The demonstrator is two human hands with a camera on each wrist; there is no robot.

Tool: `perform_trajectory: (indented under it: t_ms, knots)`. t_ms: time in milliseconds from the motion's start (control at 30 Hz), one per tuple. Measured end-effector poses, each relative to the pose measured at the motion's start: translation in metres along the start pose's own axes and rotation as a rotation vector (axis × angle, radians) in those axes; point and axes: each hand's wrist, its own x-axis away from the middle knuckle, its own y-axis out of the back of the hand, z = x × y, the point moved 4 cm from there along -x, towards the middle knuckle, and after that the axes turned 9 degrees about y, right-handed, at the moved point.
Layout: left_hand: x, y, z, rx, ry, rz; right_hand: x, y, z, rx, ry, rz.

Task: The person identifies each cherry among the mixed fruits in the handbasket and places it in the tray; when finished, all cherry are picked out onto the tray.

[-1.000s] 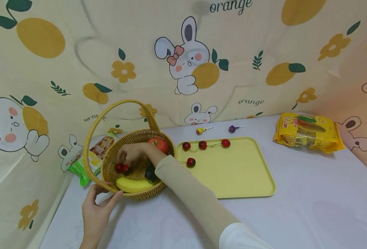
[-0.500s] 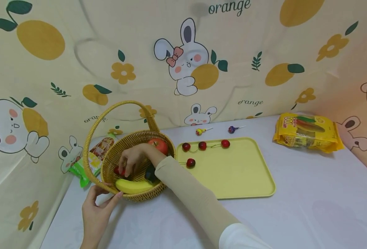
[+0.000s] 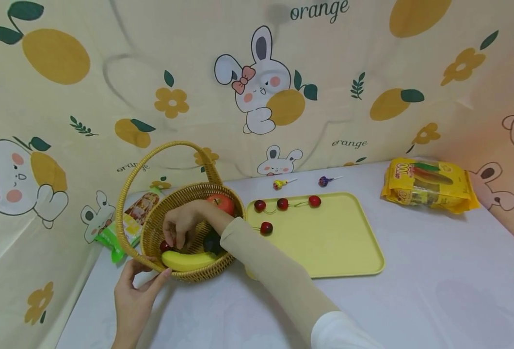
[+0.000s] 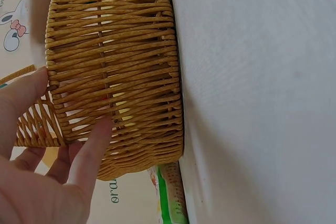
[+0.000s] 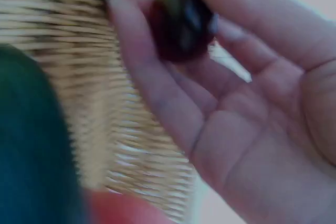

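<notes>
My right hand (image 3: 184, 220) reaches down inside the wicker basket (image 3: 202, 277). In the right wrist view its thumb and fingers pinch a dark red cherry (image 5: 181, 30). Another cherry (image 3: 165, 246) lies by the basket's left wall, partly hidden by the fingers. A banana (image 3: 187, 261) rests along the near side, a dark green rounded thing (image 3: 212, 242) sits under my wrist, and a red apple (image 3: 223, 203) is at the back right. My left hand (image 3: 136, 291) grips the basket's near-left rim beside the handle's base, thumb on the outer wall.
Right of the basket lies a yellow tray (image 3: 331, 242) with several cherries (image 3: 266, 229). Behind it are two lollipops (image 3: 279, 184). A yellow snack bag (image 3: 429, 184) stands at the far right. A green-and-brown packet (image 3: 128, 228) leans behind the basket's left side.
My right hand has moved slightly down toward the cherries in the basket's left part, and its fingers now hold one. The left hand stays on the rim.
</notes>
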Motion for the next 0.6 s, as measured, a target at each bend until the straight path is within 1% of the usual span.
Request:
perform_trajectory:
  t_ms: [67, 133, 200, 267, 333, 433, 500, 600]
  knots:
    - [0.000, 0.000, 0.000, -0.007, -0.002, -0.006, 0.013, 0.010, 0.008, 0.090, 0.117, -0.110]
    - [0.000, -0.001, 0.000, -0.010, -0.013, -0.008, 0.035, 0.020, 0.016, 0.214, 0.232, -0.226]
    - [0.000, -0.002, -0.001, 0.000, -0.023, -0.004, 0.064, 0.027, 0.018, 0.311, 0.320, -0.331]
    - [0.000, -0.003, -0.002, 0.002, -0.031, 0.001, 0.098, 0.030, 0.016, 0.365, 0.374, -0.420]
    - [0.001, -0.003, -0.002, 0.009, -0.034, 0.010, 0.132, 0.029, 0.006, 0.365, 0.395, -0.489]
    - [0.001, -0.002, -0.002, 0.017, -0.031, 0.011, 0.179, 0.023, -0.018, 0.300, 0.370, -0.567]
    - [0.001, -0.001, -0.002, 0.017, -0.031, 0.009, 0.205, 0.018, -0.038, 0.271, 0.335, -0.612]
    - [0.001, 0.000, -0.003, 0.019, -0.039, 0.007, 0.236, 0.010, -0.067, 0.294, 0.270, -0.683]
